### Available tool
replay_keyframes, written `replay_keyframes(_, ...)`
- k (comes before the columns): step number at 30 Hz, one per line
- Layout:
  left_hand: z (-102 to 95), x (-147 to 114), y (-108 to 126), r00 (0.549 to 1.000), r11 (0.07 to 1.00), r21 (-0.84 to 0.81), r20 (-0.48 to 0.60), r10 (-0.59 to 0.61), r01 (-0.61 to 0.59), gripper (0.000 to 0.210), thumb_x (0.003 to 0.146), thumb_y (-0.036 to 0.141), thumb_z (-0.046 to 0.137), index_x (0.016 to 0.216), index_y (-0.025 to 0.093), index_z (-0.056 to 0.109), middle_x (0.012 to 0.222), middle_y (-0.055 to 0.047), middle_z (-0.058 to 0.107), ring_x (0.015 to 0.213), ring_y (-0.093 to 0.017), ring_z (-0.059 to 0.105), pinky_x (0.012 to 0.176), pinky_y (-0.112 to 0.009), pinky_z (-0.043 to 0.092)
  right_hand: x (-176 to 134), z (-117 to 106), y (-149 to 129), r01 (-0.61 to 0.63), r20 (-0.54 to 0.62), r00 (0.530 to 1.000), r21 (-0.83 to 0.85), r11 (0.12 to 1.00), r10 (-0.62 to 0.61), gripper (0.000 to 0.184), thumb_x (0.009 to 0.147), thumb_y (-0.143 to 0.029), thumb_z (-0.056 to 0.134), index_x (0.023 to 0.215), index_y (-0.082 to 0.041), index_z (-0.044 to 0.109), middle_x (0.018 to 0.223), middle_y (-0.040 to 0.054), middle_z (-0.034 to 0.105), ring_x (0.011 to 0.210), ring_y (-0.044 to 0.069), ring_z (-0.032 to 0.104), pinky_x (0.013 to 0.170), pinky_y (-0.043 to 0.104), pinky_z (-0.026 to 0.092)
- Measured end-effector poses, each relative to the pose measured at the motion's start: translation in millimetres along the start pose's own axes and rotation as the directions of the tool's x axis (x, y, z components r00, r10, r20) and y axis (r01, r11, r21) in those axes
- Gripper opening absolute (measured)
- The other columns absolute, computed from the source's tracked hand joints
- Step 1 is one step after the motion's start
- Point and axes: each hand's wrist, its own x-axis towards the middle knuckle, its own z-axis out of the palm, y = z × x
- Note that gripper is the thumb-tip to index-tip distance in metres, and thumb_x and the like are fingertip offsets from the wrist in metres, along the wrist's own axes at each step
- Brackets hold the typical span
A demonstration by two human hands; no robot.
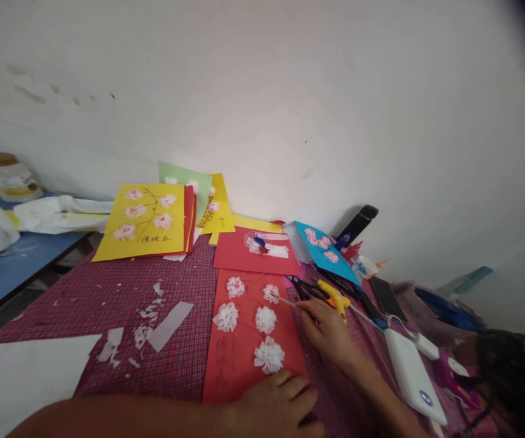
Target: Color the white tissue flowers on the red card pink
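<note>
A red sheet [244,380] bears several white crumpled-paper flowers and faint handwriting. My right hand [326,328] pinches a thin light-brown stick [287,301], whose far end meets the upper right paper flower [271,293]. Pink specks show in the two upper flowers. My left hand [283,404] lies flat across the sheet's lower edge, fingers apart, just below the lowest white flower [269,355]. Behind the sheet is another red card [230,252], carrying a clear piece of plastic with blue and dark red blobs [258,244] and white paper strips [278,250].
Yellow flower cards [175,213] and a blue one [312,243] lean near the wall. Paper scraps [150,313] and a white strip [171,325] lie left. Scissors [305,289], a yellow glue gun [335,298] and a white power bank [412,374] are right.
</note>
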Motion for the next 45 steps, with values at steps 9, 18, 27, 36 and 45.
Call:
replay_keyframes(9, -0.2, 0.6, -0.2, 1.0, 1.0, -0.03, 0.004, 0.0, 0.0, 0.027, 0.104, 0.04, 0.051, 0.123, 0.028, 0.066, 0.124, -0.007, 0.069, 0.105, -0.026, 0.067, 0.081, -0.036, 0.049, -5.6, -5.8, 6.1, -0.027, -0.029, 0.999, -0.013, 1.0, 0.026, 0.026, 0.098, -0.019, 0.05, 0.106, -0.021, 0.075, 0.097, 0.0074, 0.078, 0.089, 0.023, 0.074, 0.083, 0.036, 0.057)
replay_keyframes(18, -9.3, 2.3, -2.0, 1.0, 1.0, -0.026, 0.02, -0.006, 0.006, 0.028, 0.105, 0.04, 0.05, 0.126, 0.028, 0.065, 0.127, -0.006, 0.069, 0.109, -0.023, 0.066, 0.085, -0.035, 0.048, -10.9, -1.0, 8.5, -0.051, -0.059, 0.997, 0.015, 0.999, 0.052, 0.025, 0.099, -0.023, 0.051, 0.106, -0.022, 0.076, 0.1, 0.0085, 0.079, 0.093, 0.025, 0.074, 0.086, 0.039, 0.058)
replay_keyframes(27, 19.3, 0.4, 0.8, 0.999, 0.999, 0.036, -0.036, -0.007, 0.008, 0.025, 0.105, 0.041, 0.053, 0.125, 0.032, 0.067, 0.122, -0.002, 0.071, 0.104, -0.019, 0.066, 0.081, -0.032, 0.046, 38.8, -5.7, 12.4, -0.038, -0.084, 0.996, -0.062, 0.997, 0.032, 0.027, 0.098, -0.024, 0.053, 0.106, -0.021, 0.078, 0.103, 0.0084, 0.08, 0.094, 0.024, 0.075, 0.087, 0.037, 0.058)
replay_keyframes(36, 39.4, 3.6, 0.1, 0.997, 0.996, -0.054, 0.03, -0.065, 0.067, 0.03, 0.103, 0.034, 0.059, 0.122, 0.01, 0.066, 0.108, -0.003, 0.077, 0.092, -0.012, 0.069, 0.078, -0.028, 0.046, 149.8, 36.6, 31.3, -0.17, -0.026, 0.985, -0.217, 0.961, 0.168, 0.034, 0.09, -0.016, 0.053, 0.105, -0.019, 0.083, 0.105, 0.0107, 0.083, 0.097, 0.026, 0.078, 0.089, 0.036, 0.058)
replay_keyframes(45, 21.1, 7.0, 1.5, 0.994, 0.992, -0.09, 0.08, -0.075, 0.083, 0.035, 0.106, 0.039, 0.052, 0.124, 0.015, 0.069, 0.112, -0.006, 0.075, 0.091, -0.015, 0.067, 0.075, -0.029, 0.047, 152.6, 44.3, 37.9, -0.195, -0.008, 0.98, -0.261, 0.945, 0.2, 0.034, 0.091, -0.017, 0.054, 0.109, -0.019, 0.083, 0.107, 0.0097, 0.083, 0.1, 0.026, 0.077, 0.091, 0.032, 0.057)
